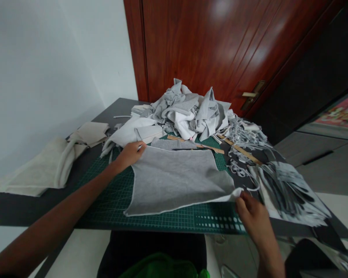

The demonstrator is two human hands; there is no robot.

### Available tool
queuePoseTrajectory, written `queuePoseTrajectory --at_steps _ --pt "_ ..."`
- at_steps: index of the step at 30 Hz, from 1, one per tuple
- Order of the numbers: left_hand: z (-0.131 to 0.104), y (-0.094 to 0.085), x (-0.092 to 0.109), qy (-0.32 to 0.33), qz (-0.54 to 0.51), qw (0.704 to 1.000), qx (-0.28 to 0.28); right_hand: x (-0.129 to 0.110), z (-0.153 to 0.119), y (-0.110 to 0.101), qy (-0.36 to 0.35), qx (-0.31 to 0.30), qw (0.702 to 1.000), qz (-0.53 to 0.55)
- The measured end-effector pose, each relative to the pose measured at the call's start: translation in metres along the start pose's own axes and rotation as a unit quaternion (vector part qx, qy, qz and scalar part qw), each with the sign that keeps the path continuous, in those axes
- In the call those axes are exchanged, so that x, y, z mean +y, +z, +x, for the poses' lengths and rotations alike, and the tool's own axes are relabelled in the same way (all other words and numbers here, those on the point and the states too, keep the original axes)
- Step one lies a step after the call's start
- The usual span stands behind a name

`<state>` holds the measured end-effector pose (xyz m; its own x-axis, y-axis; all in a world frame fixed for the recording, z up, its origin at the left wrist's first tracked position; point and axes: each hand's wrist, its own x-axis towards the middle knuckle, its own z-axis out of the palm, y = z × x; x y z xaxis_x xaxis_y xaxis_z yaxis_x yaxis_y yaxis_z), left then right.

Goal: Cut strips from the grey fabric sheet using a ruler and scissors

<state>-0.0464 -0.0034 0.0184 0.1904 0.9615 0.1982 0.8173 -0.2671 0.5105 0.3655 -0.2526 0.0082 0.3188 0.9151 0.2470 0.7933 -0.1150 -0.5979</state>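
A grey piece of fabric (176, 177) with pale edges lies spread over the green cutting mat (159, 222). My left hand (130, 156) pinches its far left corner. At the near right corner my right hand (252, 210) is closed on the cloth, and the edge there is lifted and folded over, its white underside showing. Just beyond the far edge lie a wooden ruler (217, 149) and a smaller grey scrap (174, 144). A dark, thin object partly shows along that edge, too covered to name.
A heap of crumpled grey and white cloth (188, 112) stands at the back against the wooden door (197, 46). Thin fabric strips (243, 133) and another wooden ruler (240, 150) are on the right, with stacked grey cloth (292, 193) nearer. Cream fabric (46, 166) lies left, by the white wall.
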Motion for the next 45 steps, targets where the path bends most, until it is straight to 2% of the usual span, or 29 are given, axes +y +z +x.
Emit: queuePoseTrajectory --at_steps 2,4,6,8,10,11,12,14,16,18,21,26,31,35,38,40,41,43,45 --pt "-0.003 0.004 -0.005 0.003 0.033 0.999 -0.022 0.015 -0.025 -0.006 0.000 -0.083 0.997 -0.004" --pt "-0.007 0.007 -0.005 0.004 0.062 0.997 -0.043 0.023 -0.043 -0.009 -0.024 -0.135 0.991 0.007" --pt "-0.013 0.007 0.000 0.008 0.086 0.996 -0.035 0.023 -0.046 -0.013 -0.028 -0.129 0.991 0.007" --pt "-0.024 0.002 0.010 0.029 0.110 0.993 0.010 0.019 -0.036 -0.015 -0.032 -0.091 0.995 0.000" --pt "-0.043 -0.006 0.024 0.080 0.130 0.987 0.052 0.018 -0.020 -0.015 -0.082 -0.086 0.993 -0.004" --pt "-0.056 -0.011 0.031 0.119 0.128 0.984 0.046 0.020 -0.012 -0.014 -0.107 -0.109 0.988 -0.005" --pt "-0.071 -0.015 0.037 0.169 0.116 0.979 0.023 0.023 -0.005 -0.012 -0.123 -0.143 0.982 -0.008" --pt "-0.105 -0.021 0.047 0.286 0.083 0.953 -0.060 0.032 0.002 -0.009 -0.129 -0.207 0.970 -0.015" --pt "-0.139 -0.022 0.049 0.357 0.068 0.922 -0.135 0.043 0.002 -0.007 -0.126 -0.242 0.962 -0.019" --pt "-0.167 -0.019 0.046 0.373 0.073 0.911 -0.160 0.051 -0.003 -0.009 -0.131 -0.257 0.957 -0.019" --pt "-0.192 -0.011 0.031 0.382 0.075 0.908 -0.154 0.058 -0.012 -0.014 -0.151 -0.257 0.954 -0.025" --pt "-0.205 -0.001 0.012 0.420 0.069 0.897 -0.120 0.060 -0.022 -0.016 -0.191 -0.243 0.951 -0.029" --pt "-0.216 0.002 0.013 0.410 0.060 0.903 -0.117 0.051 -0.030 -0.017 -0.181 -0.263 0.948 -0.010" --pt "-0.217 -0.008 0.020 0.404 0.040 0.899 -0.163 0.042 -0.036 -0.021 -0.114 -0.350 0.930 -0.002" --pt "-0.200 -0.021 0.031 0.424 0.069 0.888 -0.164 0.033 -0.026 -0.030 -0.076 -0.398 0.914 -0.010" --pt "-0.176 -0.028 0.038 0.422 0.106 0.889 -0.142 0.024 -0.005 -0.037 -0.085 -0.378 0.922 -0.017" --pt "-0.161 -0.029 0.039 0.409 0.117 0.896 -0.129 0.018 0.012 -0.039 -0.100 -0.345 0.933 -0.016" --pt "-0.125 -0.026 0.038 0.348 0.141 0.923 -0.083 0.005 0.055 -0.037 -0.150 -0.293 0.944 -0.005" --pt "-0.087 -0.018 0.030 0.287 0.167 0.943 -0.025 -0.005 0.106 -0.023 -0.223 -0.233 0.946 0.016"
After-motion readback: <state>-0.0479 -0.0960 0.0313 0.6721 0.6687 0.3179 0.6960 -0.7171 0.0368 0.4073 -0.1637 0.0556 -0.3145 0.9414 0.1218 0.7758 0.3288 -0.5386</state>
